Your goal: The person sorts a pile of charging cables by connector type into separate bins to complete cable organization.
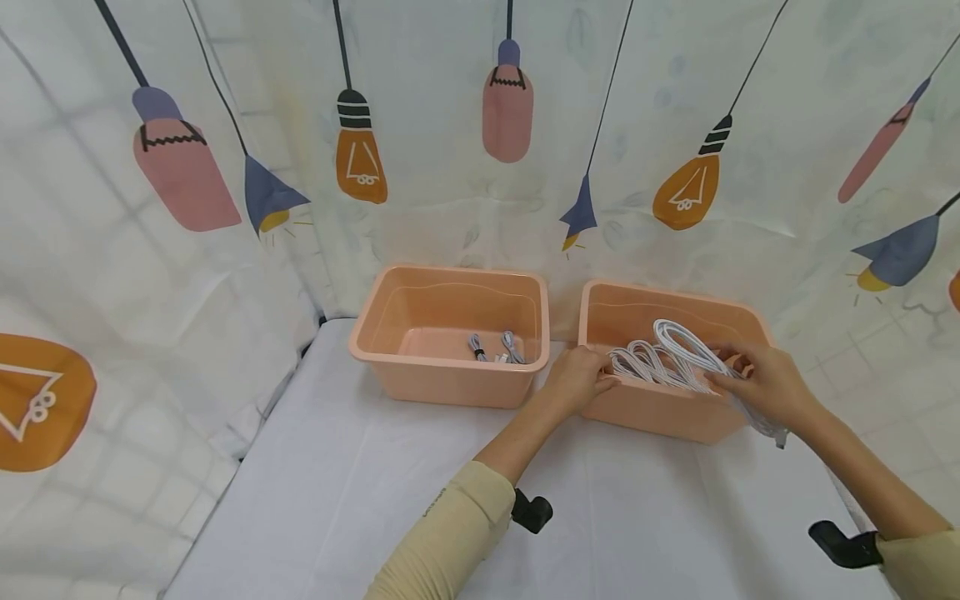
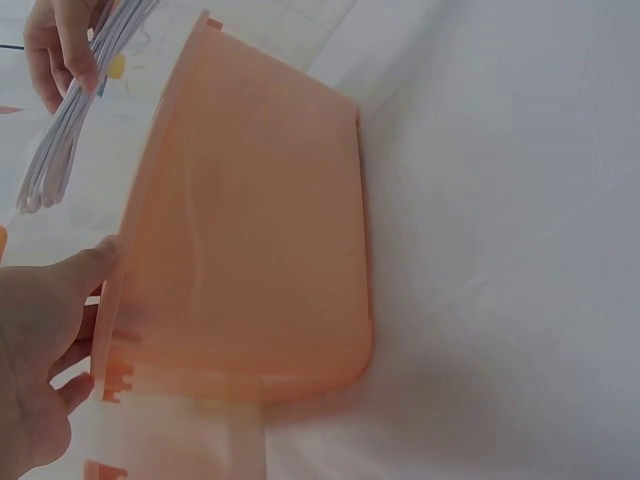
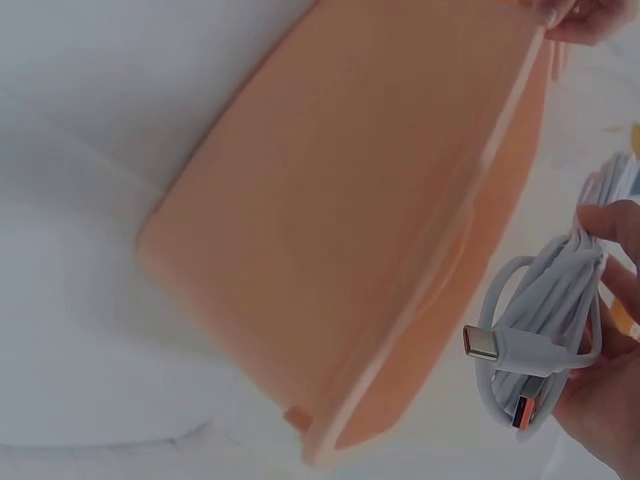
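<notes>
My right hand (image 1: 768, 387) holds a coiled white USB cable (image 3: 545, 320) above the right-hand peach plastic bin (image 1: 660, 408). In the right wrist view its USB-C plug (image 3: 482, 342) and a USB-A plug with an orange inside (image 3: 523, 411) stick out of the bundle. My left hand (image 1: 577, 379) grips that bin's near left rim, thumb on the outer side and fingers over the edge. More white cable loops (image 1: 648, 362) show over the bin's opening beside the left hand; whether they belong to the held bundle I cannot tell.
To the left stands a second peach bin (image 1: 450, 387) with two small grey cable bundles (image 1: 477, 346) and small white pieces inside. Both bins sit on a white-covered table (image 1: 360, 492), close to a lamp-printed curtain (image 1: 450, 225) behind.
</notes>
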The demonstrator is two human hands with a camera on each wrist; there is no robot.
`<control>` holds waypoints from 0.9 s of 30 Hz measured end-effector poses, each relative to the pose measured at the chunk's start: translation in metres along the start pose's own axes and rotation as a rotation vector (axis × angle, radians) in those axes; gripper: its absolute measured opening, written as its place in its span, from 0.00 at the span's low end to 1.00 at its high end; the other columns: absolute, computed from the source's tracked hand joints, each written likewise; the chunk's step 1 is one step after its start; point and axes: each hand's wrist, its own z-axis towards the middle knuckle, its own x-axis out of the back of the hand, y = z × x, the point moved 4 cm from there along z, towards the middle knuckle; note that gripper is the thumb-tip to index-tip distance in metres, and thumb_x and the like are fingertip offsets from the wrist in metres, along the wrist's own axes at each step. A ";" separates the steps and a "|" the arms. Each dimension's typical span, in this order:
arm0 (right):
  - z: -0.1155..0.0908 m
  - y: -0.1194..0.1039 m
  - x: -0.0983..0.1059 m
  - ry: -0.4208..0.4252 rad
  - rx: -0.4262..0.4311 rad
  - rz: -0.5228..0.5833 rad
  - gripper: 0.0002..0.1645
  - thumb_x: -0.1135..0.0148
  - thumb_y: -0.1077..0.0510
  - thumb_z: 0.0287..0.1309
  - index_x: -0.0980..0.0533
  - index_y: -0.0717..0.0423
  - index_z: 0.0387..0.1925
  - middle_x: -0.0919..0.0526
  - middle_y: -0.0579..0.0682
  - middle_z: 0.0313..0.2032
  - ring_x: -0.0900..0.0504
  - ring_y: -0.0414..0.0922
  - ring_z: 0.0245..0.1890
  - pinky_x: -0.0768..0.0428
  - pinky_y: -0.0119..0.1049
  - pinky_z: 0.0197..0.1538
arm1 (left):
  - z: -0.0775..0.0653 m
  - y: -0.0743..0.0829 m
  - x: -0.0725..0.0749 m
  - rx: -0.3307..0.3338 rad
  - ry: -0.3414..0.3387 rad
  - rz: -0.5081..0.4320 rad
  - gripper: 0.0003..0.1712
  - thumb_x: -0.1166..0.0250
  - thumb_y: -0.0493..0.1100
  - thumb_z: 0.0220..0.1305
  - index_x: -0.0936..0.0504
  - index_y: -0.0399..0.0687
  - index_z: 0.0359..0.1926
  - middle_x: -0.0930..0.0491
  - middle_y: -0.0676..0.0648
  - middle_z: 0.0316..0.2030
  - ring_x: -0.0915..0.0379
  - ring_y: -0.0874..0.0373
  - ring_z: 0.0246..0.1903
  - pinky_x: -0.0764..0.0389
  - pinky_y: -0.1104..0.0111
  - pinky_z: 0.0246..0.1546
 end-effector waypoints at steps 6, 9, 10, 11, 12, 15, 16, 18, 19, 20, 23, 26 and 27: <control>0.013 0.013 0.003 -0.010 -0.022 -0.027 0.24 0.23 0.71 0.52 0.19 0.69 0.53 0.14 0.58 0.34 0.27 0.30 0.29 0.26 0.30 0.28 | 0.000 -0.001 0.000 0.005 0.001 0.002 0.11 0.29 0.53 0.70 0.08 0.53 0.40 0.13 0.56 0.32 0.26 0.65 0.34 0.27 0.74 0.37; 0.020 0.019 0.004 -0.014 -0.043 -0.028 0.23 0.24 0.70 0.54 0.19 0.70 0.52 0.13 0.61 0.35 0.27 0.30 0.29 0.26 0.30 0.28 | -0.001 -0.001 0.000 0.009 -0.003 0.005 0.12 0.29 0.54 0.70 0.08 0.53 0.40 0.13 0.56 0.32 0.26 0.65 0.34 0.27 0.74 0.37; 0.022 0.020 0.004 -0.016 -0.050 -0.025 0.22 0.24 0.70 0.54 0.19 0.70 0.51 0.13 0.61 0.35 0.27 0.30 0.29 0.26 0.30 0.28 | 0.000 -0.001 0.000 0.010 -0.003 0.004 0.12 0.29 0.54 0.70 0.08 0.53 0.40 0.13 0.56 0.32 0.26 0.65 0.33 0.28 0.74 0.37; 0.023 0.022 0.005 -0.017 -0.054 -0.024 0.22 0.24 0.70 0.54 0.19 0.70 0.51 0.13 0.62 0.35 0.27 0.30 0.29 0.26 0.30 0.28 | 0.000 -0.001 0.000 0.010 -0.004 0.001 0.12 0.29 0.54 0.70 0.08 0.53 0.40 0.13 0.56 0.32 0.27 0.65 0.33 0.28 0.74 0.37; 0.025 0.024 0.005 -0.017 -0.054 -0.022 0.22 0.24 0.70 0.54 0.19 0.70 0.51 0.13 0.63 0.36 0.26 0.30 0.29 0.26 0.30 0.28 | 0.000 -0.001 0.000 0.010 -0.006 -0.003 0.12 0.29 0.54 0.70 0.08 0.52 0.40 0.13 0.56 0.32 0.27 0.65 0.33 0.28 0.74 0.37; 0.030 0.029 0.005 -0.026 -0.054 -0.021 0.23 0.24 0.70 0.54 0.20 0.70 0.52 0.13 0.64 0.36 0.23 0.37 0.28 0.26 0.30 0.28 | 0.001 -0.001 0.000 0.011 -0.006 -0.010 0.12 0.29 0.53 0.70 0.08 0.52 0.40 0.14 0.55 0.32 0.28 0.64 0.33 0.29 0.74 0.36; 0.032 0.032 0.005 -0.033 -0.056 -0.023 0.23 0.24 0.70 0.55 0.20 0.70 0.53 0.13 0.65 0.36 0.22 0.40 0.28 0.26 0.30 0.28 | 0.001 -0.001 0.000 0.012 -0.007 -0.012 0.12 0.29 0.54 0.71 0.08 0.52 0.40 0.14 0.55 0.32 0.28 0.64 0.33 0.29 0.73 0.36; 0.036 0.035 0.005 -0.052 -0.065 -0.034 0.24 0.25 0.70 0.56 0.21 0.70 0.54 0.14 0.66 0.37 0.21 0.45 0.29 0.26 0.30 0.29 | 0.001 -0.001 0.000 0.011 -0.002 -0.007 0.12 0.29 0.53 0.70 0.08 0.52 0.39 0.14 0.55 0.32 0.28 0.65 0.32 0.30 0.74 0.36; 0.038 0.037 0.005 -0.062 -0.072 -0.041 0.24 0.25 0.69 0.57 0.21 0.70 0.55 0.14 0.66 0.38 0.20 0.47 0.30 0.26 0.31 0.29 | 0.001 -0.001 0.000 0.009 -0.001 -0.005 0.12 0.29 0.54 0.70 0.08 0.52 0.39 0.14 0.55 0.31 0.28 0.65 0.32 0.30 0.74 0.35; 0.039 0.038 0.005 -0.071 -0.078 -0.050 0.24 0.26 0.69 0.58 0.21 0.71 0.55 0.14 0.67 0.38 0.19 0.49 0.30 0.26 0.32 0.30 | 0.001 -0.001 0.000 0.008 -0.001 -0.003 0.12 0.29 0.54 0.70 0.08 0.52 0.39 0.14 0.56 0.31 0.29 0.65 0.32 0.30 0.74 0.35; 0.043 0.042 0.005 -0.096 -0.104 -0.059 0.23 0.27 0.68 0.60 0.22 0.72 0.56 0.15 0.68 0.39 0.19 0.53 0.32 0.26 0.35 0.31 | 0.001 -0.001 -0.001 0.005 -0.002 -0.006 0.11 0.29 0.53 0.70 0.08 0.52 0.39 0.15 0.55 0.31 0.29 0.65 0.32 0.30 0.74 0.35; 0.045 0.046 0.005 -0.116 -0.138 -0.049 0.23 0.29 0.67 0.63 0.23 0.73 0.57 0.16 0.70 0.40 0.19 0.57 0.34 0.25 0.38 0.32 | 0.001 -0.001 -0.002 0.005 -0.008 -0.016 0.12 0.29 0.53 0.71 0.09 0.52 0.39 0.15 0.55 0.31 0.29 0.64 0.32 0.30 0.73 0.35; 0.045 0.048 0.004 -0.121 -0.149 -0.046 0.23 0.29 0.67 0.63 0.23 0.73 0.57 0.17 0.71 0.41 0.19 0.58 0.34 0.25 0.39 0.32 | 0.001 -0.001 -0.002 0.005 -0.010 -0.015 0.12 0.29 0.53 0.71 0.09 0.52 0.39 0.15 0.55 0.31 0.29 0.64 0.32 0.29 0.73 0.36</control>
